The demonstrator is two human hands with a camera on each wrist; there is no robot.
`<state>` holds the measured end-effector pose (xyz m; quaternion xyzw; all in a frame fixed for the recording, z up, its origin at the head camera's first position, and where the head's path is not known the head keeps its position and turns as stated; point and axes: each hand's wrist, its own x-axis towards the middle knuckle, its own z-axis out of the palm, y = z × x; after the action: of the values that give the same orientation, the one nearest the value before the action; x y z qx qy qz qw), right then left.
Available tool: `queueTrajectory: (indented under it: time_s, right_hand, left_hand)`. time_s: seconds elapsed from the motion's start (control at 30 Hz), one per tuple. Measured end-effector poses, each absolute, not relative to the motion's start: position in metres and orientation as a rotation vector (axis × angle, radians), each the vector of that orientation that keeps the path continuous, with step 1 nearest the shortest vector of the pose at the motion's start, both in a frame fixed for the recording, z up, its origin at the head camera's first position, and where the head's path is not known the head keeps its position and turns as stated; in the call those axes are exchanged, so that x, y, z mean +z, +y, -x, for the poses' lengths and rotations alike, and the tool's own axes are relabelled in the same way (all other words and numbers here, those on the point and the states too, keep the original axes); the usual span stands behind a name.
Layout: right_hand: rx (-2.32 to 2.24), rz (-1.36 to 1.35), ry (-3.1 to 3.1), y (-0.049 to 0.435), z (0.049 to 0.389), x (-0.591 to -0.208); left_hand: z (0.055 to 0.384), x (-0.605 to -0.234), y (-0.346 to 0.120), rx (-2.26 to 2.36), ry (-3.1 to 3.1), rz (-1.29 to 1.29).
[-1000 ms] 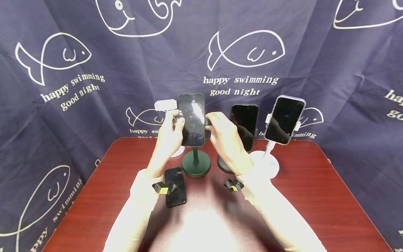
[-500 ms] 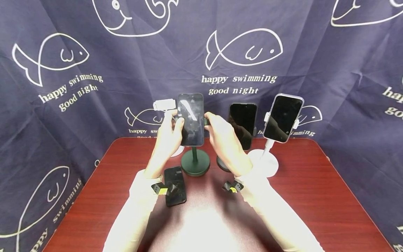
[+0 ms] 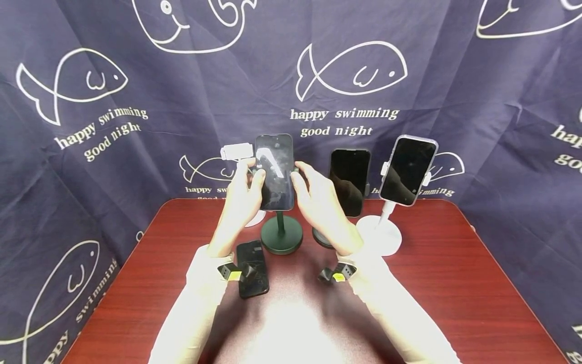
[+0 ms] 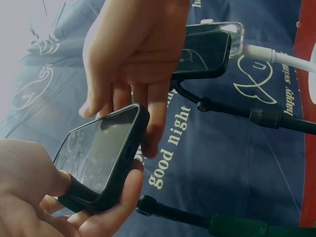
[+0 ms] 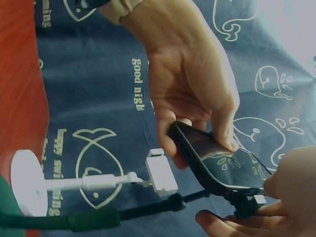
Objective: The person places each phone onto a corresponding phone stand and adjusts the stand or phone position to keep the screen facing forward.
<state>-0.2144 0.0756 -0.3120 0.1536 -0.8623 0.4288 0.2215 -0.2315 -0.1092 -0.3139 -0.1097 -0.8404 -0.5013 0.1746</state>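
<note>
A dark smartphone point(image 3: 275, 174) stands upright at the head of a dark green phone stand point(image 3: 282, 237). My left hand point(image 3: 243, 194) pinches its left edge, thumb in front and fingers behind; the left wrist view shows a clamp pad under that thumb. On the opposite edge, my right hand point(image 3: 320, 199) grips the smartphone, with its thumb point(image 5: 227, 131) at the screen's border and its other fingers behind. Most of the stand's holder is hidden behind the smartphone. A second smartphone point(image 3: 252, 268) lies flat near my left wrist, partly covered by the wrist camera.
To the right, a black-cased smartphone point(image 3: 350, 179) sits on a dark stand, and another smartphone point(image 3: 409, 172) is clamped in a white stand point(image 3: 384, 237). Behind my left hand rises a white holder point(image 3: 236, 151) without a phone. A dark blue curtain point(image 3: 350, 25) hangs behind the red table point(image 3: 454, 283).
My right thumb has moved from the clamp at the smartphone's right side onto the edge of its front. The left hand keeps its grip. The head view has shifted slightly.
</note>
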Motion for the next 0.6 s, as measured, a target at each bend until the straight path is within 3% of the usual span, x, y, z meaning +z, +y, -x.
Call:
queueTrajectory:
  time_s: [0.6]
  right_hand:
    - [1.519,-0.357,-2.412,0.063,0.223,-0.316]
  left_hand:
    - [0.231,-0.314,-0.110,-1.428,-2.379,0.314]
